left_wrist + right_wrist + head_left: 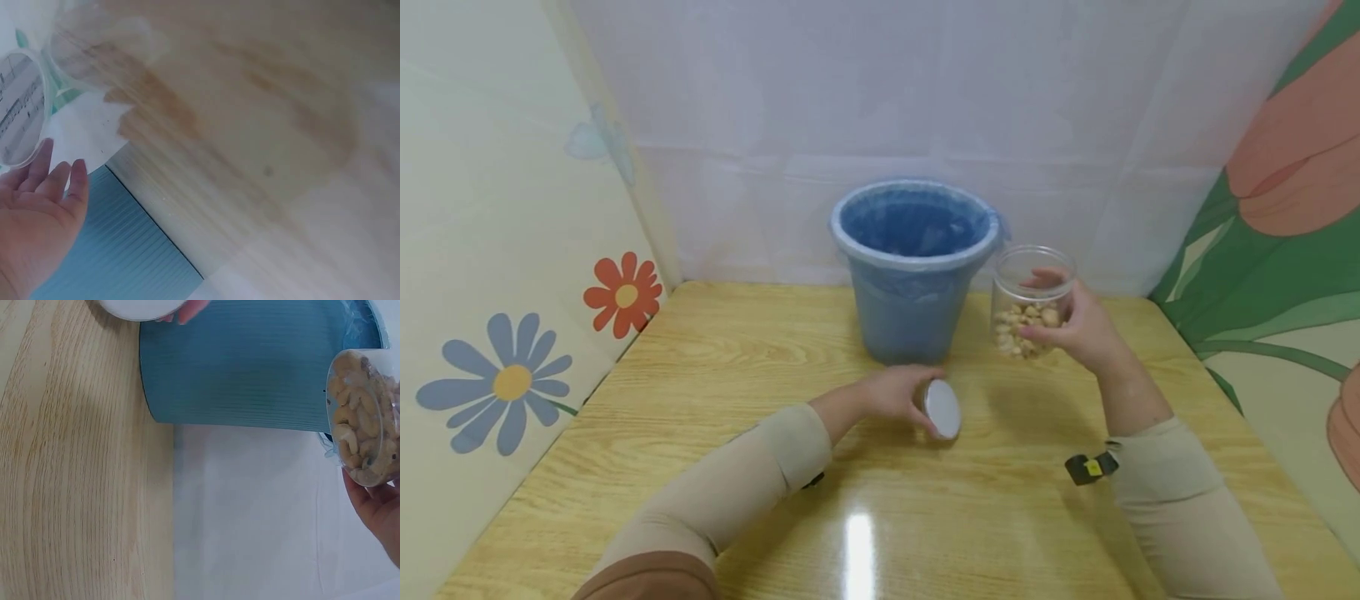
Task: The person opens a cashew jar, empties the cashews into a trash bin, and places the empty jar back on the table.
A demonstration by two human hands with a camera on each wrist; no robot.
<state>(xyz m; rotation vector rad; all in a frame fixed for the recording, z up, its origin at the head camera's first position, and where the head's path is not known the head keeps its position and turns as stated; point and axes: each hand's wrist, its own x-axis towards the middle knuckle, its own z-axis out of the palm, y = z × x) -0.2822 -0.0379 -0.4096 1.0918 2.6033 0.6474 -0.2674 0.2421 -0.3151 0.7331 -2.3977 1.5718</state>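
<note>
A clear plastic jar (1011,321) part full of cashew nuts (357,415) is raised above the table, gripped round its side by my right hand (1086,325). The jar's mouth is uncovered, and it stands beside the rim of a blue bin (910,308). Low in front of the bin, my left hand (895,393) pinches a round white lid (942,409) by its edge, tilted up on its side. In the left wrist view the lid (24,106) shows a patterned face above the fingers. The right wrist view shows the nuts through the jar's bottom.
The bin has a clear plastic liner (917,190) folded over its rim and stands on a wood-grain table (752,333). Behind it hangs a white cloth backdrop (760,108). Panels printed with flowers (512,383) flank the table. A dark strap (1090,468) hangs at the right wrist.
</note>
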